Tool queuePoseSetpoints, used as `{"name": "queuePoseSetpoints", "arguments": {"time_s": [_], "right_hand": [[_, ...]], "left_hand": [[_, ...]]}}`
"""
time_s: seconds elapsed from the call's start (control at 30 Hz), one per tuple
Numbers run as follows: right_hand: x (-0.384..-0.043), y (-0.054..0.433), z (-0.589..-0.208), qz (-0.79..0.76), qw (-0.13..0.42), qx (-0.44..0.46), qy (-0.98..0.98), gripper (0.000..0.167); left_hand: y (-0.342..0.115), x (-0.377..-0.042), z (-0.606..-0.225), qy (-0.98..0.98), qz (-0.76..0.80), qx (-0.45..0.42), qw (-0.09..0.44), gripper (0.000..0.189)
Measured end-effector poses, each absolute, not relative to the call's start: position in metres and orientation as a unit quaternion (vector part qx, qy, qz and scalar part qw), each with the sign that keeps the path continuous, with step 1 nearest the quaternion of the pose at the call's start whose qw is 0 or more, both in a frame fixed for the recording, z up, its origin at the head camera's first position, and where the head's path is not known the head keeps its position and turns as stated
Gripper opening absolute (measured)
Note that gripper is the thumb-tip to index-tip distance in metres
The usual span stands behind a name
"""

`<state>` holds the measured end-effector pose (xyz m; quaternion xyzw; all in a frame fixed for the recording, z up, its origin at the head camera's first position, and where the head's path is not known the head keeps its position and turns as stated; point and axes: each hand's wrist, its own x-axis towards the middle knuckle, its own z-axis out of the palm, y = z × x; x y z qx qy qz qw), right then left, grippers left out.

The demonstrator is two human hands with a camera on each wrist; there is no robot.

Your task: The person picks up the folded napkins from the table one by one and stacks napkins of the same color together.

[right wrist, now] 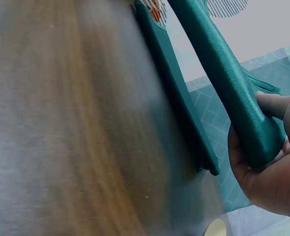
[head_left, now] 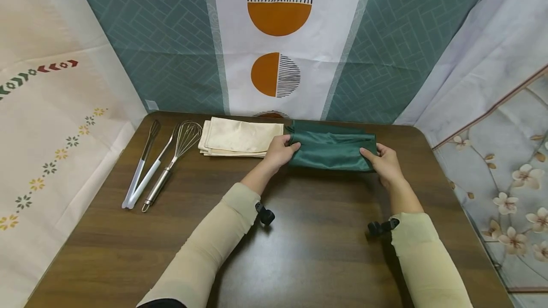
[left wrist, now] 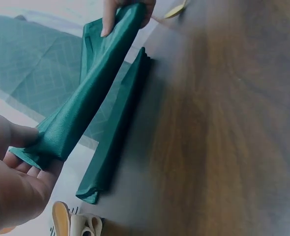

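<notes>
Both hands hold a folded green satin cloth by its two ends, near the table's far edge. My left hand pinches its left end, thumb on top and fingers beneath. At the other end, my right hand grips the cloth the same way. In both wrist views the held cloth hangs raised over a second folded green cloth, which lies on the table with a visible gap between them. Just left of the green cloths is a stack of folded cream cloths, partly overlapped by the left hand in the head view.
On the left of the brown wooden table lie a wire whisk and two long white-handled utensils with metal heads, their handle ends close together. A patterned hanging fabric stands behind the far edge, with curtains at both sides.
</notes>
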<state>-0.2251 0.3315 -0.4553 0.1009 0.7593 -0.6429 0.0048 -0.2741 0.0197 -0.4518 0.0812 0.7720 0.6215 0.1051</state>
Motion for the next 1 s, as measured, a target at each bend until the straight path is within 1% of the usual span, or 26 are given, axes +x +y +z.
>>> {"name": "queuePoseSetpoints", "arguments": {"time_s": [0.1, 0.17, 0.33, 0.5, 0.7, 0.8, 1.0], "right_hand": [[-0.23, 0.334, -0.453, -0.633, 0.005, 0.102, 0.767, 0.046], [-0.233, 0.336, -0.453, -0.631, 0.005, 0.104, 0.768, 0.048], [-0.24, 0.339, -0.45, -0.63, 0.01, 0.12, 0.768, 0.038], [-0.242, 0.335, -0.436, -0.627, 0.017, 0.123, 0.769, 0.037], [-0.247, 0.334, -0.426, -0.652, 0.017, 0.127, 0.748, 0.033], [-0.253, 0.338, -0.43, -0.65, 0.02, 0.134, 0.748, 0.031], [-0.273, 0.35, -0.456, -0.642, 0.009, 0.147, 0.752, 0.039]], "left_hand": [[0.023, -0.279, -0.449, 0.765, 0.63, 0.074, 0.111, 0.015], [0.024, -0.282, -0.449, 0.76, 0.635, 0.072, 0.119, 0.015], [0.028, -0.289, -0.449, 0.749, 0.645, 0.068, 0.134, 0.014], [0.031, -0.297, -0.448, 0.75, 0.646, 0.063, 0.127, 0.016], [0.04, -0.307, -0.445, 0.766, 0.628, 0.062, 0.123, 0.024], [0.044, -0.313, -0.446, 0.778, 0.614, 0.06, 0.118, 0.028], [0.048, -0.324, -0.452, 0.791, 0.599, 0.052, 0.11, 0.046]]}}
